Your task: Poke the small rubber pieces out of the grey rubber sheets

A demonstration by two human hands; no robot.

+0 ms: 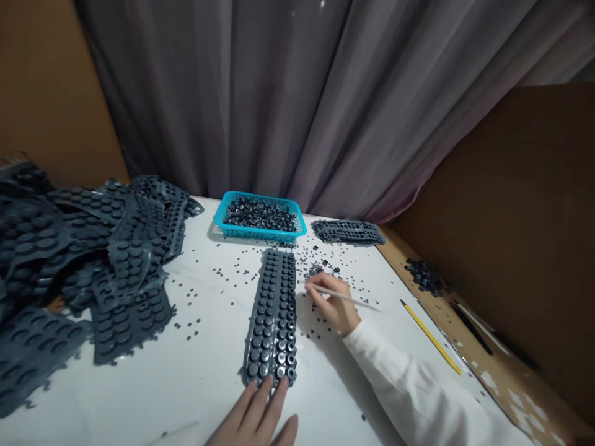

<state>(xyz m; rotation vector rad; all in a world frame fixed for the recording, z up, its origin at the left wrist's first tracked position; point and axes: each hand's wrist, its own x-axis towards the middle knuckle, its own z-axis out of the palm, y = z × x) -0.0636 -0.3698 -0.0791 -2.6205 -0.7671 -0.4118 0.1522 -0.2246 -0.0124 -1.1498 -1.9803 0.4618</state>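
Note:
A dark grey moulded rubber sheet (269, 310) with rows of round caps lies lengthwise on the white table. My left hand (255, 415) rests at its near end, fingers stretched out and fingertips touching the last caps. Along the sheet's right-hand row, several caps show open holes. Just right of the sheet, my right hand (332, 301) pinches a thin pale stick (353, 301), whose tip points toward the sheet's right edge. Small dark round bits (315, 270) lie scattered beside that hand and on both sides of the sheet.
A heap of similar rubber sheets (116, 241) covers the left. Behind stands a blue basket (260, 234) of small dark rubber parts. Flat perforated sheets (348, 231) lie back right. A yellow pencil (432, 337) and a pile of dark pieces (424, 277) are at right; a grey curtain (279, 93) hangs behind.

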